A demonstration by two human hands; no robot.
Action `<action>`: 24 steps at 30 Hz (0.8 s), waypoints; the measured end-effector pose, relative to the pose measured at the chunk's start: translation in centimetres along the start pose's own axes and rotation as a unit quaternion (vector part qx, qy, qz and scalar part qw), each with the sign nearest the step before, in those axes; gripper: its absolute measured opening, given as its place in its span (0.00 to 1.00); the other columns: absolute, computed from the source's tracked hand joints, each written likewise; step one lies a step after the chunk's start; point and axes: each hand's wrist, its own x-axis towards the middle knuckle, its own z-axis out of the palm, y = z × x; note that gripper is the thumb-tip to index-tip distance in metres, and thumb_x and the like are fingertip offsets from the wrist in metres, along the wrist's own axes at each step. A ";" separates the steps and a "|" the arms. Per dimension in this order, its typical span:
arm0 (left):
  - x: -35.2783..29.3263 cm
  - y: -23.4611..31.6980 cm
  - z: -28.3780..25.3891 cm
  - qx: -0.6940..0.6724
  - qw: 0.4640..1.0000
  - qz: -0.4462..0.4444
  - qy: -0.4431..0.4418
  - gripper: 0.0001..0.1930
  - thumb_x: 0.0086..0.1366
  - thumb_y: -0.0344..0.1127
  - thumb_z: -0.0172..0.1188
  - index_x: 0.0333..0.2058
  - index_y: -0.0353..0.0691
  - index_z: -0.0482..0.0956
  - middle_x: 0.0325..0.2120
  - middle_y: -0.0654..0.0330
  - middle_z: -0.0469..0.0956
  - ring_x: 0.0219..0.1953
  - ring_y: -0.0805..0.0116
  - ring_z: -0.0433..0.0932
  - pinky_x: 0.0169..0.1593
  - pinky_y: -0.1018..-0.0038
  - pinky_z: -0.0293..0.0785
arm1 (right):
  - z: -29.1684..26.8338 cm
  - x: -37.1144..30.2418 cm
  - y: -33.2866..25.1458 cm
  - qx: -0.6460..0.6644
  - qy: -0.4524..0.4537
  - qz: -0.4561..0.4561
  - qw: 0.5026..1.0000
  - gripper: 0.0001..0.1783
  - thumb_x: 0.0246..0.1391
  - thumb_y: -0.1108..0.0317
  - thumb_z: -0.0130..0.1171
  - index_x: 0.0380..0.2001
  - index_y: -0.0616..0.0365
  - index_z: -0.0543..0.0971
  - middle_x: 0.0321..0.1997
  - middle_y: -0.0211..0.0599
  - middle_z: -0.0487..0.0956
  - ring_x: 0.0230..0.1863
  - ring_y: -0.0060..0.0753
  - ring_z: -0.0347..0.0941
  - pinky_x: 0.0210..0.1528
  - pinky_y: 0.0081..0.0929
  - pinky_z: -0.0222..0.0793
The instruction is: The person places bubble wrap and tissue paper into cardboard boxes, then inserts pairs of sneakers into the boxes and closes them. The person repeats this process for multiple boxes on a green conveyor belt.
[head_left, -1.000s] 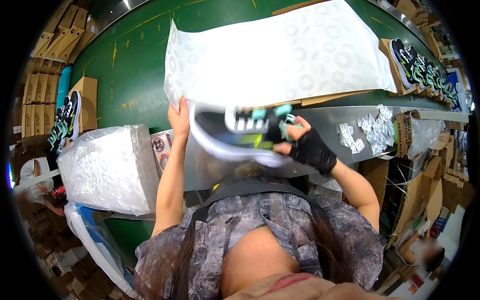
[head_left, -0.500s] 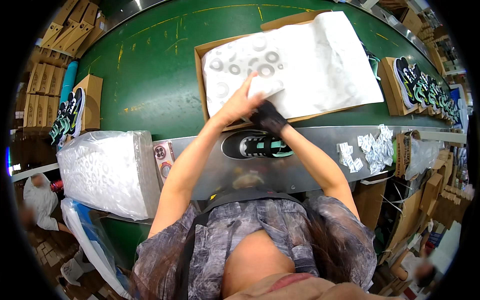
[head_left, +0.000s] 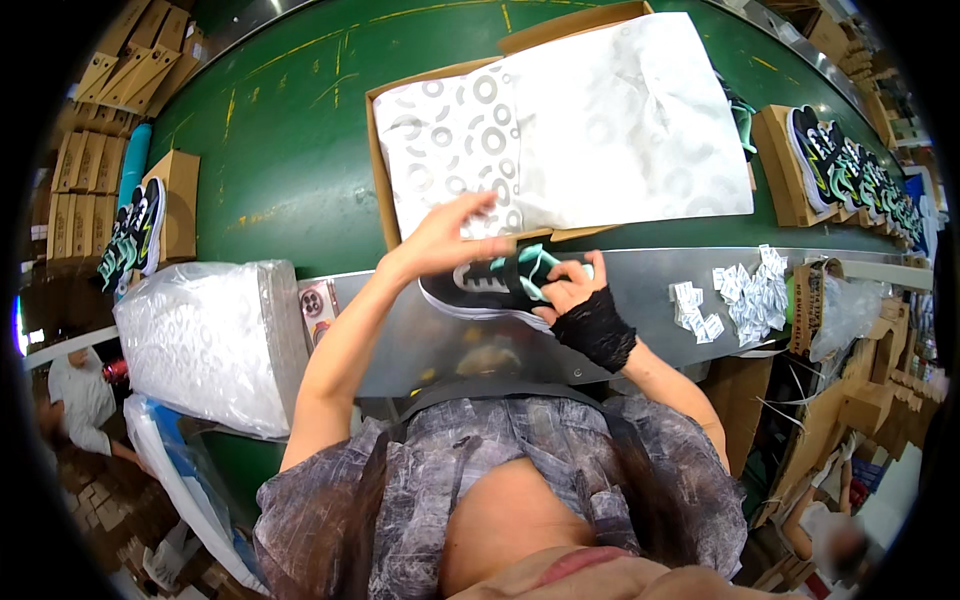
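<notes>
A black sneaker with teal laces [head_left: 490, 285] lies on its side on the metal shelf [head_left: 640, 310] in front of me. My right hand [head_left: 575, 300], in a black fingerless glove, grips it at the laces. My left hand [head_left: 440, 240] hovers with fingers spread over the heel end, touching the edge of the white patterned tissue paper [head_left: 560, 130]. The paper is draped over an open cardboard shoe box [head_left: 378, 150] on the green conveyor belt [head_left: 280, 140].
A plastic-wrapped stack of tissue paper [head_left: 205, 345] sits at my left. Small white packets [head_left: 735, 295] are scattered on the shelf at right. More boxes with sneakers [head_left: 840, 160] line the belt at right and one box with sneakers [head_left: 145, 225] stands at left. Flat cardboard stacks stand far left.
The tissue paper was laid down over the box. Both hands came back from the paper to the shelf, and my right hand took hold of the sneaker lying there.
</notes>
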 end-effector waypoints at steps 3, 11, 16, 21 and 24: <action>-5.3 3.2 0.6 0.165 0.982 0.094 0.018 0.39 0.38 0.49 0.67 0.47 0.33 0.64 0.38 0.48 0.70 0.44 0.55 0.69 0.48 0.67 0.63 | -3.5 3.6 -1.4 0.057 -0.002 -0.052 0.997 0.13 0.27 0.66 0.63 0.19 0.59 0.70 0.19 0.34 0.71 0.35 0.33 0.66 0.45 0.53 0.53; -2.3 1.7 -3.4 -0.156 0.949 -0.059 0.268 0.29 0.42 0.42 0.67 0.42 0.33 0.68 0.34 0.58 0.73 0.36 0.72 0.71 0.42 0.76 0.67 | -7.8 7.2 -2.6 0.047 0.223 -0.075 0.971 0.12 0.31 0.74 0.61 0.25 0.57 0.72 0.36 0.33 0.74 0.40 0.38 0.68 0.45 0.40 0.56; 7.3 -6.0 0.3 -0.390 0.834 -0.207 0.331 0.32 0.54 0.56 0.53 0.37 0.25 0.70 0.30 0.56 0.73 0.30 0.71 0.70 0.35 0.77 0.67 | -2.0 1.3 0.3 0.181 0.059 0.064 0.980 0.11 0.34 0.74 0.62 0.25 0.58 0.71 0.32 0.37 0.73 0.37 0.41 0.69 0.41 0.33 0.65; 10.9 -7.3 4.6 -0.340 0.869 -0.335 0.126 0.37 0.54 0.60 0.48 0.42 0.22 0.66 0.36 0.46 0.71 0.37 0.59 0.72 0.35 0.69 0.70 | 2.1 -1.2 4.1 0.540 0.123 0.405 0.727 0.21 0.43 0.70 0.59 0.42 0.62 0.67 0.36 0.35 0.73 0.40 0.27 0.68 0.40 0.25 0.64; 8.3 -3.0 2.4 -0.430 0.868 -0.246 0.016 0.36 0.56 0.55 0.50 0.49 0.24 0.57 0.51 0.43 0.57 0.45 0.54 0.69 0.43 0.65 0.71 | 1.5 1.6 5.3 0.465 0.221 0.465 0.720 0.21 0.43 0.72 0.57 0.42 0.63 0.67 0.38 0.37 0.72 0.38 0.29 0.68 0.40 0.26 0.64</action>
